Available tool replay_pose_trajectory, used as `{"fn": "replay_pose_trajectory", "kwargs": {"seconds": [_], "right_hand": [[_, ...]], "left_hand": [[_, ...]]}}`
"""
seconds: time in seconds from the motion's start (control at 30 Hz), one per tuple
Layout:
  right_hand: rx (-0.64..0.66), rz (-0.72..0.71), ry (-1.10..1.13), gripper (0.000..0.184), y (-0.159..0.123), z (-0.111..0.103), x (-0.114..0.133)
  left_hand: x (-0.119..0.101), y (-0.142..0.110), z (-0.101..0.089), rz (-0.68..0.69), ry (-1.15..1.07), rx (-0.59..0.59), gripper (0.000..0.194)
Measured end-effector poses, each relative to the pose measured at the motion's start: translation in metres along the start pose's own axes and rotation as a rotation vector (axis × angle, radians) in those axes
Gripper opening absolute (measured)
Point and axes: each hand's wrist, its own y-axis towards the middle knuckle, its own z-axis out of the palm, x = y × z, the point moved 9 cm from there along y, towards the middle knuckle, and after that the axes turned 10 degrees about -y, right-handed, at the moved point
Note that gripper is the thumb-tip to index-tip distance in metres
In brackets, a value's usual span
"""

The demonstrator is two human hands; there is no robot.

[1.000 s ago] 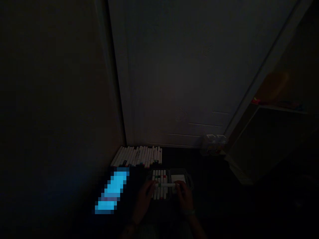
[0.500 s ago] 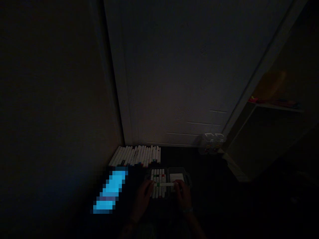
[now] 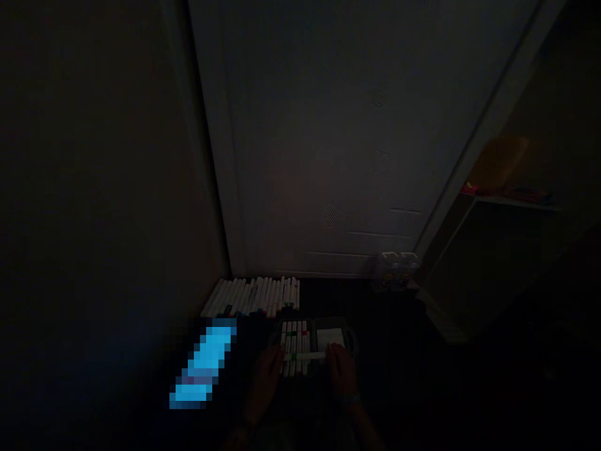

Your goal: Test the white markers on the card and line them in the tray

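Left grip [image 3: 267,374] and right grip [image 3: 342,371] hold one pen [image 3: 307,356] over the box [image 3: 328,319]; some pens [image 3: 293,338] lie inside, more pens [image 3: 253,297] outside, behind it.

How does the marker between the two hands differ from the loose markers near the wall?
The held marker runs left to right; the loose markers run roughly toward the wall. Left hand and right hand grip the held marker; the loose markers lie untouched. Both have whitish barrels.
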Motion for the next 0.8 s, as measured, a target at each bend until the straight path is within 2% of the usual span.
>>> {"fn": "replay_pose_trajectory", "kwargs": {"seconds": [0.33,0.63,0.8], "right_hand": [[-0.059,0.004,0.004,0.029,0.000,-0.007,0.004],[-0.009,0.007,0.030,0.028,0.003,-0.008,0.012],[-0.024,0.004,0.002,0.030,0.003,-0.008,0.010]], "left_hand": [[-0.005,0.000,-0.001,0.058,0.051,-0.018,0.041],[0.014,0.001,0.001,0.044,0.074,-0.033,0.044],[0.006,0.002,0.002,0.086,0.145,-0.016,0.042]]}}
